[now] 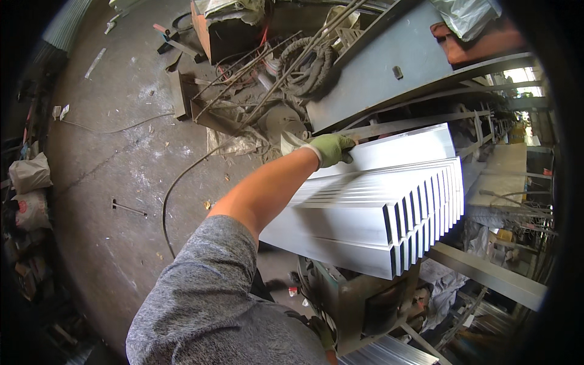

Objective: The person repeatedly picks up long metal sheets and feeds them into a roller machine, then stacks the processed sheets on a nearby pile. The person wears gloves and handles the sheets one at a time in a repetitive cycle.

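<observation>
My left hand (333, 150), in a green glove with a pale cuff, reaches across to the far side of a stack of folded metal sheets. Its fingers are curled over the top edge of the rearmost bent metal sheet (398, 149), which stands slightly apart from the others. The rest of the stack (331, 225) is silvery white, several pieces nested side by side with their stepped ends to the right. Low in the picture, my right hand (322, 331) shows as a dark green glove beside my shirt; its fingers are mostly hidden in shadow.
A steel beam (486, 274) runs out to the right under the stack. Below stands a dark metal machine or frame (359, 298). Hoses (304, 64), rods and scrap lie beyond, beside a grey panel (401, 67). A cable (167, 207) curves over the concrete floor (121, 176).
</observation>
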Available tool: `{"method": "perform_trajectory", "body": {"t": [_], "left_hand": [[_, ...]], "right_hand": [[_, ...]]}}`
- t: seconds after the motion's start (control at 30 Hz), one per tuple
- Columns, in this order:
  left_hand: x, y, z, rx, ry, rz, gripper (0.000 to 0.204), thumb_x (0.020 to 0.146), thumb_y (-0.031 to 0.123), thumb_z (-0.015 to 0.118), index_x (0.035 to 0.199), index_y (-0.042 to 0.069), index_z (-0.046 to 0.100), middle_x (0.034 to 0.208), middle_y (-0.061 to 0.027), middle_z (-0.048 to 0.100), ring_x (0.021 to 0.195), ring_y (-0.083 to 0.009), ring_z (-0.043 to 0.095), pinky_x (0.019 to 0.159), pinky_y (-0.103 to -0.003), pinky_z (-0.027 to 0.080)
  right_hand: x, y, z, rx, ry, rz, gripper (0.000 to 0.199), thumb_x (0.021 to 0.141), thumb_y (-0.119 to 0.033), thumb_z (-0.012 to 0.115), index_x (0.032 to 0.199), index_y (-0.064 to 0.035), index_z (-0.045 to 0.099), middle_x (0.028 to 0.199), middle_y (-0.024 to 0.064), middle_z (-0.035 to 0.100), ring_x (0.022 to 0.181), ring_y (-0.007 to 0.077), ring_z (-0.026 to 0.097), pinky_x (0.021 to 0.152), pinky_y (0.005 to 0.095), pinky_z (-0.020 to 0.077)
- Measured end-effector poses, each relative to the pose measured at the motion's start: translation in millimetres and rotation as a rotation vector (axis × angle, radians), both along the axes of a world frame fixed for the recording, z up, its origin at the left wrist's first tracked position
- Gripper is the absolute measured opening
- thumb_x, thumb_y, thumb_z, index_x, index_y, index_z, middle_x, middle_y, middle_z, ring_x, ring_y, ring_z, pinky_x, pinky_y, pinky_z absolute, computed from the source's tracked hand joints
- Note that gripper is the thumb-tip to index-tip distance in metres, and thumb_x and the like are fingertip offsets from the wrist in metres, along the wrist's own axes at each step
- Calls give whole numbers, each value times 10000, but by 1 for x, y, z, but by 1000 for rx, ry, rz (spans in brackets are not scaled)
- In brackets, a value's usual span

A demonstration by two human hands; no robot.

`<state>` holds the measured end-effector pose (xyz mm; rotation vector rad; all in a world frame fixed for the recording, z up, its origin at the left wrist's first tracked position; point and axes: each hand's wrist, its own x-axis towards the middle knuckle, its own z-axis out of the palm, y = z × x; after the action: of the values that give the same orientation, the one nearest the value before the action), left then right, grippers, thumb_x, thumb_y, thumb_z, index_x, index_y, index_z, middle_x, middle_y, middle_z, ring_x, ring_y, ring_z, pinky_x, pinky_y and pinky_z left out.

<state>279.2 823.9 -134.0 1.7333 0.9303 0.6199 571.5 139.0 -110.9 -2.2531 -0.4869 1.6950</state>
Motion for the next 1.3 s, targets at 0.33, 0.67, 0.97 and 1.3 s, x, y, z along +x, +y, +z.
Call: {"method": "perform_trajectory", "body": {"t": [0.33,0.67,0.97,1.3], "left_hand": [[49,31,-24,36,78,-29,476,1021,151,683,1496,174,651,1426,-110,721,1288,-345,681,1096,-396,519],[62,39,-50,78,71,-59,426,1020,178,658,1445,152,635,1386,-177,685,1266,-380,655,1080,-425,495],[66,40,-49,23,135,-98,497,1074,230,615,1565,174,569,1467,-181,673,1302,-379,659,1095,-428,506],[-36,12,-64,-95,107,128,329,990,156,668,1298,57,722,1161,-155,768,1189,-306,713,1011,-398,546]], "right_hand": [[-17,41,37,409,-435,867,332,1047,-139,707,1376,-97,708,1362,178,721,1266,327,700,1030,429,589],[-29,20,18,-100,27,135,583,1097,-403,665,1513,2,618,1533,166,655,1354,263,649,1150,368,502],[-32,72,45,5,-225,325,569,1079,-443,664,1476,-35,670,1489,171,693,1401,283,641,1175,373,481],[-30,31,32,225,-224,482,511,1093,-352,665,1448,16,664,1400,164,731,1312,266,677,1122,370,509]]}}
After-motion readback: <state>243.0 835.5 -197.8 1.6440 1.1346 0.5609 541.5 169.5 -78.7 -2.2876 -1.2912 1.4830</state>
